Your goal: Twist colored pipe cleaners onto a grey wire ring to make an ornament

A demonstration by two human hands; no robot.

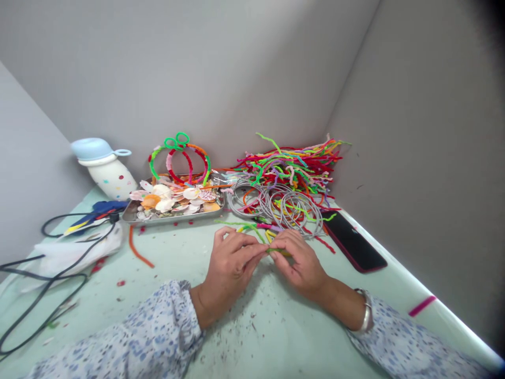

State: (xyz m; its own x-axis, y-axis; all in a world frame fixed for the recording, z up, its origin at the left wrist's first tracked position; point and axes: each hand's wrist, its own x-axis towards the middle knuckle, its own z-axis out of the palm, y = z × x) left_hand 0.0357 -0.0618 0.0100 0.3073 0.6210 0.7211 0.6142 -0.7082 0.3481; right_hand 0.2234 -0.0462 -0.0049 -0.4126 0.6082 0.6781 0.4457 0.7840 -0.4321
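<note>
Table (315, 342), pale green, dark specks scattered toward its near edge.

Left hand (236, 258): above the table's middle; thumb and fingers drawn narrow on a green strip (273, 250), its full length masked by the fingers. Right hand (298, 260): pinching the same strip, tips nearly meeting the left's, presumably to keep a short stretch firm. Bangle (367, 313) at the right wrist.

Magenta strip (422, 306): loose, by the right edge.

Cable (50, 280): looped along the left edge, partly over a bag (92, 250); probably pushed aside to spare the working area.

Orange strip (140, 247): loose, before the tray.

Phone (355, 239): flat, screen dark, along the right edge, seemingly out of the right hand's way.

Tray (177, 220): metal, toward the rear edge, left of middle; its walls hold shells (169, 197) together.

Wire hoops (272, 202): overlapping, beyond the hands, likely within easy reach.

Bottle (112, 176): tilted in view, near the rear left corner.

Decorated bands (208, 163): two, upright behind the shells, perhaps stood there to save their shape.

Strip pile (292, 168): many colours, heaped toward the rear right corner, apparently as stock.
</note>
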